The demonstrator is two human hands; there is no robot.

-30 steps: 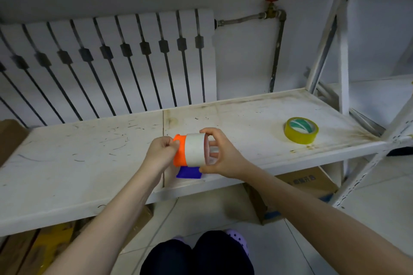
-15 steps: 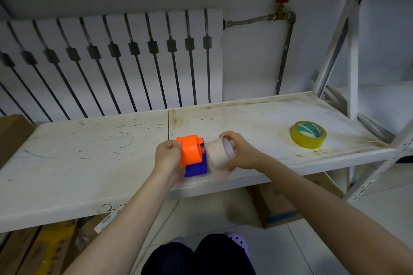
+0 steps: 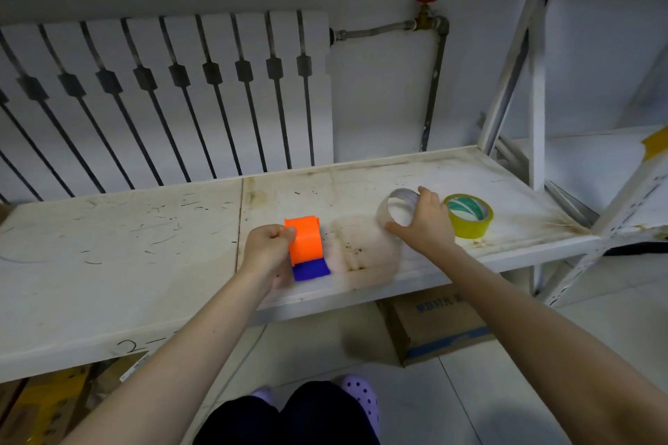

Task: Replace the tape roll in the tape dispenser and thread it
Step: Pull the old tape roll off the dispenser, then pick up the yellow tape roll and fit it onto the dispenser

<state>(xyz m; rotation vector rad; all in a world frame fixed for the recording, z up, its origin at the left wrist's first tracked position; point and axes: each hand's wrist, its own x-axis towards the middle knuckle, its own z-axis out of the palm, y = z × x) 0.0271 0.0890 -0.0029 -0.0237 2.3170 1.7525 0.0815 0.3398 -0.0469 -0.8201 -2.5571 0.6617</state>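
Note:
The tape dispenser [image 3: 306, 244] is orange on top with a blue base and sits near the front edge of the white shelf [image 3: 144, 249]. My left hand [image 3: 269, 256] grips its left side. My right hand [image 3: 426, 224] holds a pale, nearly used-up tape roll [image 3: 397, 211] low over the shelf, well right of the dispenser. A yellow tape roll [image 3: 469, 215] with a green and white core lies flat on the shelf, just right of my right hand.
A white radiator [image 3: 173, 94] and a pipe with a red valve [image 3: 425, 0] stand behind the shelf. A white rack upright [image 3: 535, 90] rises at the right. A cardboard box [image 3: 433, 325] sits on the floor under the shelf.
My right hand pulled the pale roll off the dispenser and carried it to the right, next to the yellow roll. My left hand lowered the dispenser onto the shelf.

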